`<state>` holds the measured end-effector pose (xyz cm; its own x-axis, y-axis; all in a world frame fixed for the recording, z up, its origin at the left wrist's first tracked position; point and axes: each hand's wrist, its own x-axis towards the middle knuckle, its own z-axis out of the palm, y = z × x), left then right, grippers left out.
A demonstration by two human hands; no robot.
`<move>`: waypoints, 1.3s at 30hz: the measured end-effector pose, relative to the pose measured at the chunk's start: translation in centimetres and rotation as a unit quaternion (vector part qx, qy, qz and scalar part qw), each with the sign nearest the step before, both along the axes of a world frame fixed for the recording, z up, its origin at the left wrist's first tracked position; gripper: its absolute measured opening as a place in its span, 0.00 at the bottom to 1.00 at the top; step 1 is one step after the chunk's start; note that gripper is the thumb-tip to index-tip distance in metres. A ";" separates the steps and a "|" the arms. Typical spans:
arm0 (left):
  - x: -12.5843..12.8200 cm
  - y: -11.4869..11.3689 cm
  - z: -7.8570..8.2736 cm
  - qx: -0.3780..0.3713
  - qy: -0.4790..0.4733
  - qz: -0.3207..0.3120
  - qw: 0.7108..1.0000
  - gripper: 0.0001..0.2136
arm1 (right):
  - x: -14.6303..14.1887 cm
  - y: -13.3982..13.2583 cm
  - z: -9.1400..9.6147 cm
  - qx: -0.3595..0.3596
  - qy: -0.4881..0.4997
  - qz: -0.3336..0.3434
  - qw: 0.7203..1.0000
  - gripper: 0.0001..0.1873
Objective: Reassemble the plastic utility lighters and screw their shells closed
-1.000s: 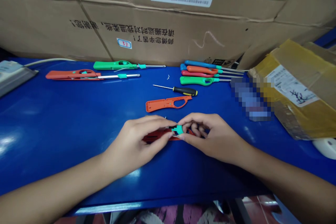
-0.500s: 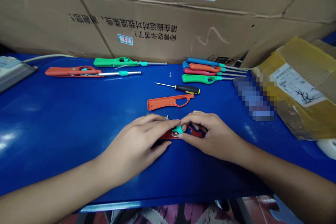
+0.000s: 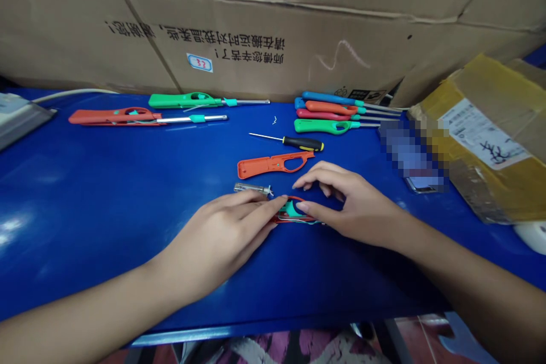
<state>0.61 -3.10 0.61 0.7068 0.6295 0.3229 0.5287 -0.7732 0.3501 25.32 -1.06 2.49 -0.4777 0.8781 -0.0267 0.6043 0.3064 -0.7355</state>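
My left hand (image 3: 232, 230) is closed around the left part of an orange-red lighter half-shell (image 3: 303, 200) on the blue table. A teal trigger (image 3: 292, 210) sits in the shell's opening, with a thin pale wire along the lower edge. My right hand (image 3: 347, 199) has its fingers apart; its thumb is at the trigger and its other fingers are raised. Behind my left fingers lies a clear fuel tank (image 3: 251, 187) with a metal valve. The other orange half-shell (image 3: 260, 167) lies beyond, inner side up. My left hand hides the shell's left part.
A black and yellow screwdriver (image 3: 302, 143) and small screws (image 3: 274, 120) lie farther back. Green (image 3: 183, 100) and orange (image 3: 111, 116) lighters lie at left, several lighters (image 3: 322, 125) at right. A phone (image 3: 412, 159) lies beside a taped parcel (image 3: 482, 142). A large carton (image 3: 239, 28) stands behind.
The teal trigger now sits in the shell's opening. My right fingers have lifted and spread away from it. The fuel tank shows more, and the view has shifted slightly.
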 end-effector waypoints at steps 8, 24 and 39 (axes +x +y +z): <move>-0.1 -0.4 -0.2 0.084 0.060 -0.005 0.995 0.20 | 0.6 0.5 0.4 -0.046 -0.071 0.023 0.996 0.08; 0.4 -0.3 0.0 -0.128 -0.034 0.031 0.991 0.19 | 0.6 -0.5 0.2 0.014 -0.079 0.131 0.988 0.10; 0.7 0.1 -0.4 -0.144 -0.069 0.038 0.986 0.08 | 0.4 -0.5 0.0 0.062 -0.113 0.169 0.977 0.10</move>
